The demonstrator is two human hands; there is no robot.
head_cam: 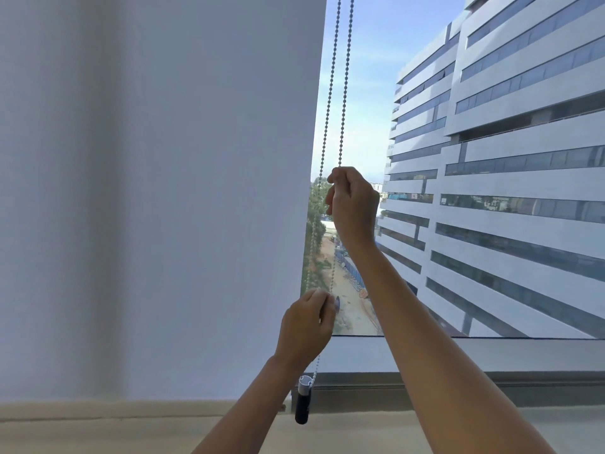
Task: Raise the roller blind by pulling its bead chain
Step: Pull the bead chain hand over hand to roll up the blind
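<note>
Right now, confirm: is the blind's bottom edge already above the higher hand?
No. The roller blind hangs down to the sill, far below the right hand on the bead chain.

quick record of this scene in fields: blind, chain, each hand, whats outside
blind: white roller blind down almost to the sill, bottom bar end just above it
chain: bead chain, two strands hanging along the blind's right edge
right hand: right hand higher, closed on the right strand
left hand: left hand lower, pinching the chain
chain weight: dark cylinder hanging at the loop's bottom
outside: grey multi-storey building, sky, dirt road below
</note>
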